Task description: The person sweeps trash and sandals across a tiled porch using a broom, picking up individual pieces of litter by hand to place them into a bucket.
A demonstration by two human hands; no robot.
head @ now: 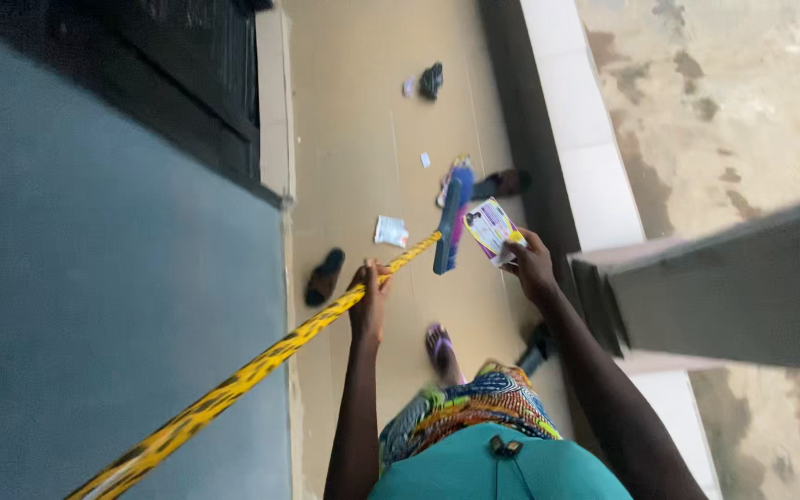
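Observation:
My left hand (368, 298) grips the long yellow patterned handle (233, 389) of a broom, whose blue brush head (452, 222) rests on the tan floor ahead of me. My right hand (529, 262) holds a colourful purple and yellow paper packet (492, 228) just to the right of the brush head. Below the hands I see my teal top, a patterned skirt and one foot in a purple sandal (438, 345).
A narrow tiled walkway (353, 130) runs between a grey wall (94, 278) on the left and a low white-topped parapet (585, 157) on the right. Paper scraps (390, 231), a dark slipper (324, 276), another sandal (503, 183) and a dark object (431, 81) lie on the floor.

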